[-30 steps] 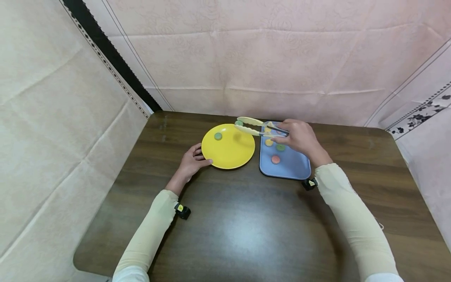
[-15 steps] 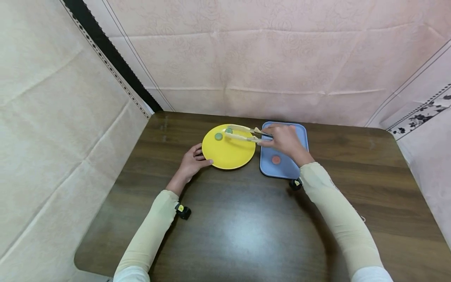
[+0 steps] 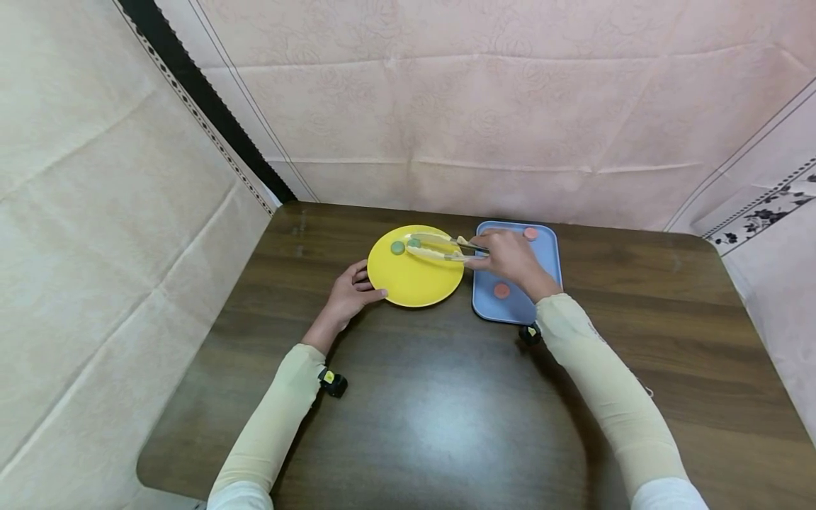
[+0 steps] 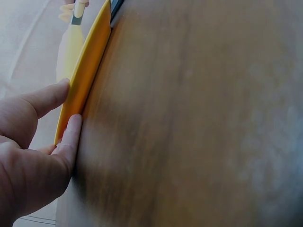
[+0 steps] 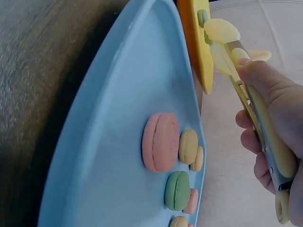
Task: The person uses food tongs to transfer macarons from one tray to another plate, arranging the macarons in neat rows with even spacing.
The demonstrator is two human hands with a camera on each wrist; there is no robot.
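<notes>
My left hand pinches the near-left rim of a round yellow plate; in the left wrist view the thumb lies on the upper side and a finger supports the underside. My right hand grips pale-yellow kitchen tongs with metal parts. Their tips reach low over the plate's far half, with a green macaron between them. Just left of it, a second green macaron rests on the plate.
A blue tray stands right of the plate, partly under my right hand. In it the right wrist view shows a pink macaron, a green macaron, a yellow macaron and others. The wooden table meets a cloth-covered wall behind.
The tongs have moved left and down, bringing the green macaron from the plate's far right edge to beside the other one. My left hand has stayed at the rim.
</notes>
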